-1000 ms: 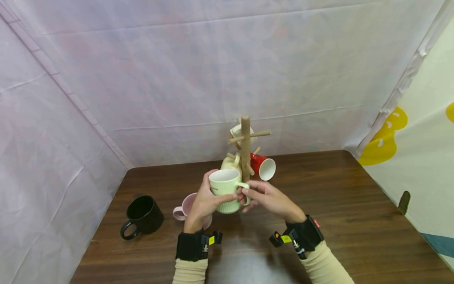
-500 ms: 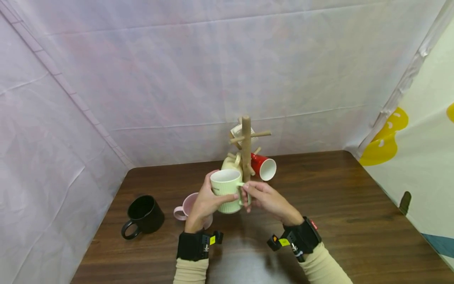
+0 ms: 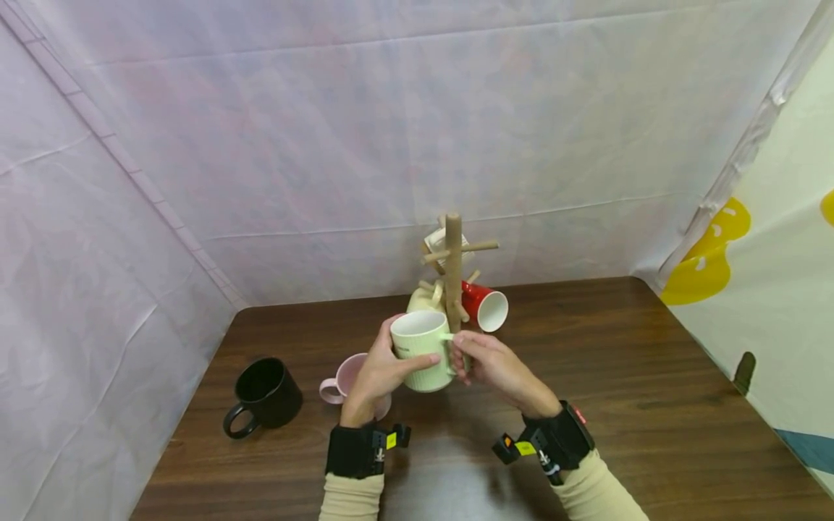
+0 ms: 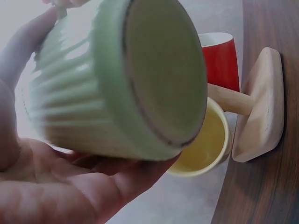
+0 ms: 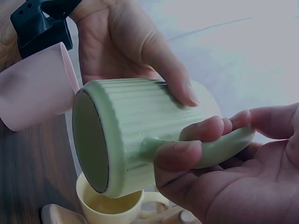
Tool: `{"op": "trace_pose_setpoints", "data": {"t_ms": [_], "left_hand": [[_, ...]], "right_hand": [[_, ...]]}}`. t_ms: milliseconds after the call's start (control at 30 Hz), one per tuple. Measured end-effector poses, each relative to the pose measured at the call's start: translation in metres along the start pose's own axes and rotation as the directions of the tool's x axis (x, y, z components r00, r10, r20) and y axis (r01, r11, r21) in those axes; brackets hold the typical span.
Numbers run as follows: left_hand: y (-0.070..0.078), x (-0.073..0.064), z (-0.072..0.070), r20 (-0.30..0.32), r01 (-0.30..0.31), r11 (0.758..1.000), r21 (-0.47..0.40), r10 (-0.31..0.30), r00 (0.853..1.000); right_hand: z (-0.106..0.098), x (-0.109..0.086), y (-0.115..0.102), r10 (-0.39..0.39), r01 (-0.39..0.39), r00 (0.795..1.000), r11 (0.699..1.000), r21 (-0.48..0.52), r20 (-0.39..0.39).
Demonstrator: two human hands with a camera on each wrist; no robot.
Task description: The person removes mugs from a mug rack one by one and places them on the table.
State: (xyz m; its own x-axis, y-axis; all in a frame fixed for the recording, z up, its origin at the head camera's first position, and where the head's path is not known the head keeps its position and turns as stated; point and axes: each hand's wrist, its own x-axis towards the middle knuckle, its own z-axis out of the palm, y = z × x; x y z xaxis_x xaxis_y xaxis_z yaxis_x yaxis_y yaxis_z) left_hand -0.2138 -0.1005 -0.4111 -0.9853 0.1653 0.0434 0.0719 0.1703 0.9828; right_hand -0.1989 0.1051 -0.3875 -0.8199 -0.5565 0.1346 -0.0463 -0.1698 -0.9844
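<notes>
A pale green ribbed mug [image 3: 420, 354] is held upright above the table, in front of a wooden mug tree [image 3: 454, 268]. My left hand [image 3: 380, 369] grips its body from the left, thumb across the front. On the other side my right hand [image 3: 495, 365] has its fingers curled round the mug's handle [image 5: 224, 147]. The left wrist view shows the underside of the green mug [image 4: 163, 70]. Behind it, a yellow mug [image 3: 426, 298] and a red mug [image 3: 485, 305] hang on the tree, and a white mug [image 3: 439, 246] hangs higher up.
A pink mug [image 3: 345, 376] sits partly hidden behind my left wrist. Further left stands a black mug [image 3: 267, 394] on the brown wooden table [image 3: 619, 405]. Bare pegs [image 3: 481, 246] stick out of the tree. A pale cloth wall [image 3: 326, 159] rises behind the table's back edge.
The green mug has shifted slightly to the right with my left hand. My right hand's fingers have moved from touching the handle to wrapping round it.
</notes>
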Motion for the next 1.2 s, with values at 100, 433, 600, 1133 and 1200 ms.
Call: {"op": "trace_pose_setpoints", "data": {"t_ms": [100, 433, 600, 1133, 1200], "left_hand": [[0.0, 0.0, -0.001, 0.013, 0.01, 1.0, 0.021, -0.01, 1.0], [0.001, -0.001, -0.002, 0.052, -0.001, 1.0, 0.008, 0.0, 0.999], [0.0, -0.002, -0.002, 0.068, -0.001, 1.0, 0.001, 0.001, 0.998], [-0.001, -0.001, -0.004, 0.13, -0.022, 1.0, -0.007, 0.022, 0.991], [-0.001, 0.0, -0.004, 0.132, -0.014, 1.0, 0.008, 0.013, 0.991]], "right_hand": [[-0.001, 0.0, -0.001, -0.003, 0.003, 1.0, 1.0, -0.004, -0.017], [-0.002, -0.003, -0.003, 0.002, -0.003, 1.0, 1.0, -0.023, -0.031], [-0.004, -0.004, -0.003, 0.001, -0.002, 1.0, 1.0, -0.017, -0.03], [-0.013, -0.009, -0.006, -0.018, 0.016, 0.996, 1.0, -0.024, -0.087], [-0.014, -0.01, -0.006, -0.018, 0.016, 0.995, 1.0, -0.022, -0.095]]}}
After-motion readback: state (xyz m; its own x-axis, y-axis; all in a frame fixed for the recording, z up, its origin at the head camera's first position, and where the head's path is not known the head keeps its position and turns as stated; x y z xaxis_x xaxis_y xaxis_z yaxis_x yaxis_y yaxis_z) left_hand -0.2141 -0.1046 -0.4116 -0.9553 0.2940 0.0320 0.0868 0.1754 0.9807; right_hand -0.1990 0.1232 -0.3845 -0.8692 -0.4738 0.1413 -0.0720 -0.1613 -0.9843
